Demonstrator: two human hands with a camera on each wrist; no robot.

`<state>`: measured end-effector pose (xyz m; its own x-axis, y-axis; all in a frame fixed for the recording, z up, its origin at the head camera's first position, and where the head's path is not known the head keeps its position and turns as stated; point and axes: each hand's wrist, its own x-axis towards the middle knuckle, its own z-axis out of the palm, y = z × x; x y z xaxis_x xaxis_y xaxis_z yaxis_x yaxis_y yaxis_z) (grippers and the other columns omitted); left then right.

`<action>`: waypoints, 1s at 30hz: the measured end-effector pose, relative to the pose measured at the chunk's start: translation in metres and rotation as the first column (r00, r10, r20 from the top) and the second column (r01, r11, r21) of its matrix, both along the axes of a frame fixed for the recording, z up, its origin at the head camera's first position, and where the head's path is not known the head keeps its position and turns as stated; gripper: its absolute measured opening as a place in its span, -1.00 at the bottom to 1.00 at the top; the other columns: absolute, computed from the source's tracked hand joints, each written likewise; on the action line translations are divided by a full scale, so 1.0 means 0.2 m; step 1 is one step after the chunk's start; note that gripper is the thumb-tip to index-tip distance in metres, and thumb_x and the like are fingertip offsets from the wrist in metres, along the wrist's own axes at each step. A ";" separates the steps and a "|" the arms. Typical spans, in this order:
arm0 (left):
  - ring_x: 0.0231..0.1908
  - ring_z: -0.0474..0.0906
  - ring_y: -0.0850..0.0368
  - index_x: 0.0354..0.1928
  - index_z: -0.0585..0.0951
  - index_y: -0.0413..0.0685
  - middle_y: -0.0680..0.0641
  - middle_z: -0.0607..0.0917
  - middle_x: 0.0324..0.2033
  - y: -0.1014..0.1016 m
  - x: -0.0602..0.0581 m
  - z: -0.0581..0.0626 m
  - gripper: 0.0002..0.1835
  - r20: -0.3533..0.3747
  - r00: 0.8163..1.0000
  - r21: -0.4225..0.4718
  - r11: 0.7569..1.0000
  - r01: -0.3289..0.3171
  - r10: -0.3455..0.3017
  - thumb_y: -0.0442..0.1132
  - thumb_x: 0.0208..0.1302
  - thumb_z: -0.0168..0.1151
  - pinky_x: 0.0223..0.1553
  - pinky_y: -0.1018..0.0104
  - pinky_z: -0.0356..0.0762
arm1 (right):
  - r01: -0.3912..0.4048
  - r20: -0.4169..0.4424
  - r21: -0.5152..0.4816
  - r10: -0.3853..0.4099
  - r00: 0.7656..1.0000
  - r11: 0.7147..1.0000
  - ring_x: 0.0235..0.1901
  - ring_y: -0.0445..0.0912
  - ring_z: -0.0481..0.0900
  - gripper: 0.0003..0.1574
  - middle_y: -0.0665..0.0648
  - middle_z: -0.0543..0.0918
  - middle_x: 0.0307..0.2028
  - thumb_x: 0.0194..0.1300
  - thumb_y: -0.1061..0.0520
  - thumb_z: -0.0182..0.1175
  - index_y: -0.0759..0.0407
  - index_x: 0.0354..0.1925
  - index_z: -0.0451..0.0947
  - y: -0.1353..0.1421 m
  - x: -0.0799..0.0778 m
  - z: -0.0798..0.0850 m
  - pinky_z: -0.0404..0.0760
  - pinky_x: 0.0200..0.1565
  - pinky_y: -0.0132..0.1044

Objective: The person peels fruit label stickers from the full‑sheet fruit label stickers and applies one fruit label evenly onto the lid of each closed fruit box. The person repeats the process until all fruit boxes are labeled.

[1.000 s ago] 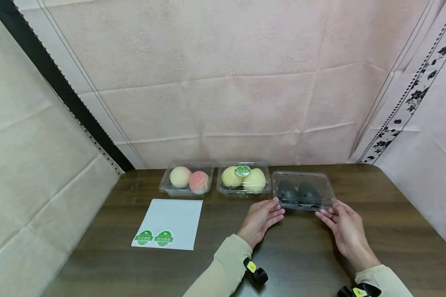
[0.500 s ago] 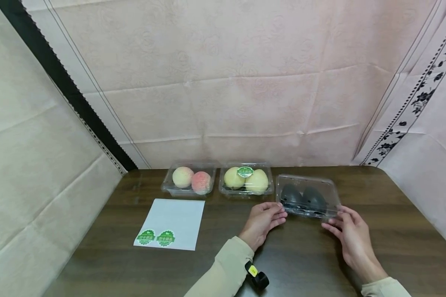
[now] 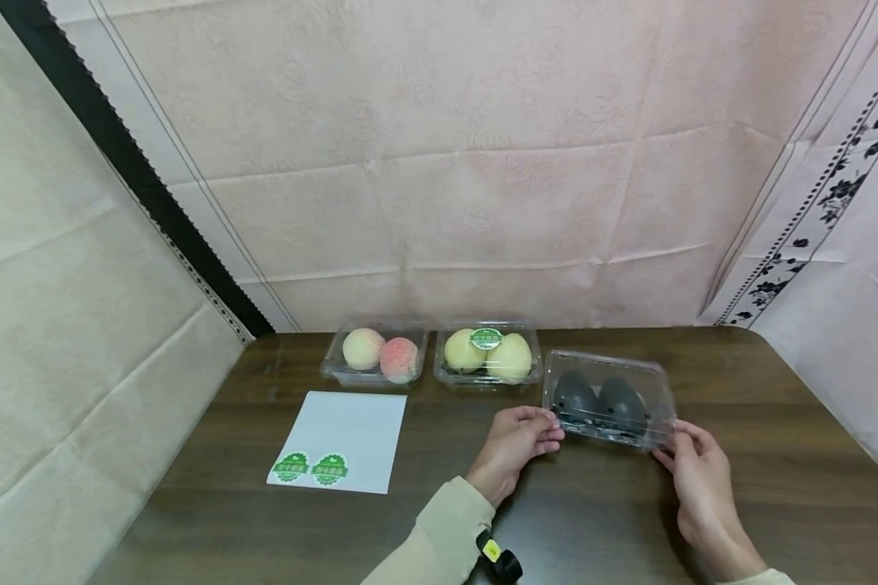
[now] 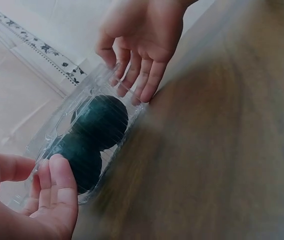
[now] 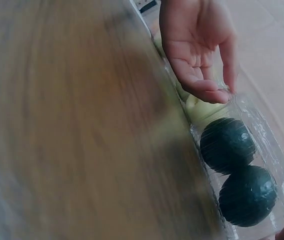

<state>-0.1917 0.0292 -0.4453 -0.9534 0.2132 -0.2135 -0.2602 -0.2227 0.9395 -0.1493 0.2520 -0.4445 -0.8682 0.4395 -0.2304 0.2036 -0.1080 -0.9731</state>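
Note:
A clear plastic clamshell box (image 3: 647,375) with two dark green, smooth, egg-shaped fruits (image 3: 622,405) stands at the right of the row, its right end angled nearer to me. My left hand (image 3: 514,451) pinches its front left corner between thumb and fingers. At the opposite end, my right hand (image 3: 705,487) holds the front right corner. The left wrist view shows both hands at the two ends of the box, the right hand (image 4: 144,35) with its thumb above and fingers below the edge. In the right wrist view the fruits (image 5: 228,145) press close together under the lid.
To the left stand two more clear boxes: one with yellow-green fruits (image 3: 508,357) and a green label (image 3: 486,339) on its lid, one with a pale and a pink peach (image 3: 398,359). A white sheet (image 3: 347,431) bearing two green stickers (image 3: 329,469) lies on the wooden table (image 3: 212,504).
The box with the dark fruits has come toward me and slightly right, its right end swinging nearer. Both hands keep hold of it, the right hand moving back with that end.

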 end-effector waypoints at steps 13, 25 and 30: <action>-0.34 0.71 0.22 -0.09 0.65 -0.27 -0.12 0.76 -0.25 -0.05 0.09 0.01 -0.90 -0.008 0.999 -0.044 0.998 0.044 -0.044 -0.36 0.52 0.21 -0.20 0.32 0.75 | 0.014 0.016 0.057 -0.015 1.000 0.998 -0.28 -0.50 0.56 -0.67 0.22 0.39 0.24 0.62 0.16 -0.21 0.30 0.16 0.33 -0.04 0.07 0.01 0.56 -0.15 -0.65; -0.41 0.69 0.25 -0.15 0.60 -0.22 -0.07 0.77 -0.32 -0.10 0.16 0.04 -0.96 -0.016 0.996 -0.042 0.995 0.090 -0.091 -0.38 0.50 0.21 -0.32 0.40 0.70 | -0.039 0.063 0.100 0.032 0.997 0.994 -0.24 -0.48 0.53 -0.67 0.23 0.37 0.27 0.57 0.22 -0.17 0.34 0.18 0.31 -0.03 0.12 0.02 0.55 -0.15 -0.65; -0.43 0.68 0.26 -0.22 0.58 -0.16 -0.06 0.75 -0.35 -0.12 0.18 0.04 -0.94 -0.009 0.995 -0.030 0.995 0.096 -0.096 -0.41 0.48 0.19 -0.35 0.43 0.68 | -0.073 0.087 0.131 0.062 0.994 0.989 -0.26 -0.48 0.56 -0.64 0.17 0.44 0.19 0.58 0.19 -0.15 0.36 0.21 0.30 -0.02 0.14 0.01 0.53 -0.15 -0.66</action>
